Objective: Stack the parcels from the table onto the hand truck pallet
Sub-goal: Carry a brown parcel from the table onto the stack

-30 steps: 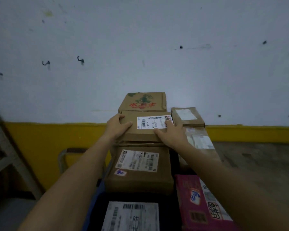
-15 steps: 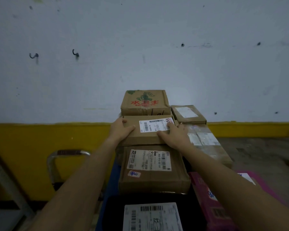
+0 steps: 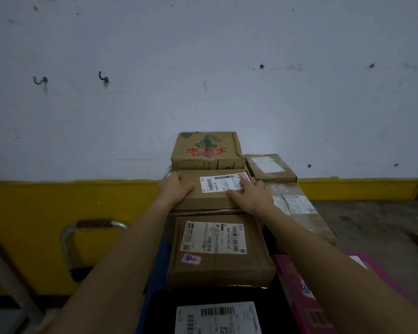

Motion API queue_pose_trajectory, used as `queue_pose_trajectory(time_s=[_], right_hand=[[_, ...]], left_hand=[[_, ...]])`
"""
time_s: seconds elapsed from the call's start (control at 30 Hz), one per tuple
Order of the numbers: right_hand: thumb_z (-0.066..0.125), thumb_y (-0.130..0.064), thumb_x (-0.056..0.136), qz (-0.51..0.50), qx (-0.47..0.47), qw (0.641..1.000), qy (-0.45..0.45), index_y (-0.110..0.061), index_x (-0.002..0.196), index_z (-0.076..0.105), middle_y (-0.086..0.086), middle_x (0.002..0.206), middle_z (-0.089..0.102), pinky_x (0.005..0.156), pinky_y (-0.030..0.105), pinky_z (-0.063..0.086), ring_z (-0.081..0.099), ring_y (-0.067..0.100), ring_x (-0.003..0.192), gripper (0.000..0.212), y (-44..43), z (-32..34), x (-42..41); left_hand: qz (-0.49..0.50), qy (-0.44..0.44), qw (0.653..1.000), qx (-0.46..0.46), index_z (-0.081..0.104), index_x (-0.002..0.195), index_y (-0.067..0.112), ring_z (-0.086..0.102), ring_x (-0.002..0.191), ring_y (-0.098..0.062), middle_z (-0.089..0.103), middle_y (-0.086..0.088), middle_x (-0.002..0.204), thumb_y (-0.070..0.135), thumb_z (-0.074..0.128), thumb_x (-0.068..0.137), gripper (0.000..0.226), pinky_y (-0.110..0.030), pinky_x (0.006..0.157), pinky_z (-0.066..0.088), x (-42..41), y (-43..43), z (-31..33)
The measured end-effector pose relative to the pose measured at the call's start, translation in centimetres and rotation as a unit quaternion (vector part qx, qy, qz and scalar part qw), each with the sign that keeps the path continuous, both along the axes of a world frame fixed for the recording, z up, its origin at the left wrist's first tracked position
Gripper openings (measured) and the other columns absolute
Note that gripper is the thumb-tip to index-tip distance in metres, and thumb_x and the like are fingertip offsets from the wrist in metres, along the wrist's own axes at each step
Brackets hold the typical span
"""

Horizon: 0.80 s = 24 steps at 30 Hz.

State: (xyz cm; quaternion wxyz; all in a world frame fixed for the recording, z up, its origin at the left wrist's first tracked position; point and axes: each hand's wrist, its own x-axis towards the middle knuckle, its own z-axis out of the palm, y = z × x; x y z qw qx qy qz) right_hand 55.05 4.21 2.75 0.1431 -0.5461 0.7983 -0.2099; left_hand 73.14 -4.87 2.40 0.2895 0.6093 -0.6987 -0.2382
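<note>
A flat brown parcel (image 3: 209, 200) with a white barcode label lies on the stack of parcels, in front of a carton (image 3: 206, 150) printed in red and green. My left hand (image 3: 173, 188) grips its left edge and my right hand (image 3: 250, 196) presses on its right side over the label's corner. Just nearer lies a bigger brown parcel (image 3: 219, 263) with a shipping label, then a black parcel (image 3: 217, 317) with a white label. A pink box (image 3: 299, 292) sits at the right under my forearm.
The hand truck's metal handle (image 3: 82, 227) rises at the left beside a blue edge (image 3: 159, 266). More taped brown parcels (image 3: 270, 167) line the right side. A white wall with a yellow band stands close behind. Bare concrete floor (image 3: 377, 227) lies to the right.
The view has shifted left and closer, bringing the handle into sight. Both hands stay on the flat labelled parcel at the same spot on the stack.
</note>
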Motion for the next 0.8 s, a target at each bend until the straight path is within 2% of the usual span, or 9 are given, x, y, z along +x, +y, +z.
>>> queue_pose_trajectory(time_s=[0.3,0.5,0.63,0.8], right_hand=[[0.04,-0.059,0.089,0.008,0.001,1.0,-0.005,-0.024,0.146,0.026,0.019,0.149,0.025,0.11,0.047,0.023,0.021,0.038,0.137,0.068,0.3,0.3,-0.3],[0.041,-0.053,0.091,0.002,-0.042,0.998,-0.038,-0.028,0.146,0.026,0.018,0.15,0.023,0.11,0.046,0.023,0.019,0.037,0.138,0.062,1.4,0.7,-1.2],[0.042,-0.051,0.091,0.008,-0.062,0.998,-0.023,-0.028,0.144,0.03,0.016,0.149,0.027,0.108,0.046,0.025,0.02,0.037,0.137,0.058,2.5,1.0,-2.3],[0.041,-0.052,0.091,0.01,-0.073,0.997,-0.036,-0.029,0.144,0.028,0.019,0.146,0.03,0.107,0.047,0.027,0.024,0.037,0.135,0.059,5.0,1.2,-4.7]], left_hand=[[0.005,0.016,1.0,-0.013,0.048,0.13,0.01,0.049,0.123,-0.029,0.049,-0.011,0.138,0.04,0.063,0.084,0.057,-0.039,0.1,0.042,0.2,0.5,0.2],[0.008,0.015,1.0,-0.025,0.05,0.129,0.012,0.051,0.119,-0.03,0.053,-0.012,0.134,0.039,0.056,0.089,0.049,-0.039,0.095,0.044,0.3,0.8,0.9],[0.05,-0.014,0.996,-0.066,0.052,0.126,0.016,0.045,0.123,-0.034,0.053,-0.014,0.131,0.039,0.052,0.09,0.043,-0.042,0.098,0.039,-0.2,1.5,2.4],[0.06,0.008,0.992,-0.114,0.05,0.128,0.015,0.038,0.125,-0.035,0.053,-0.014,0.129,0.034,0.052,0.091,0.041,-0.046,0.098,0.039,-3.0,4.6,4.7]])
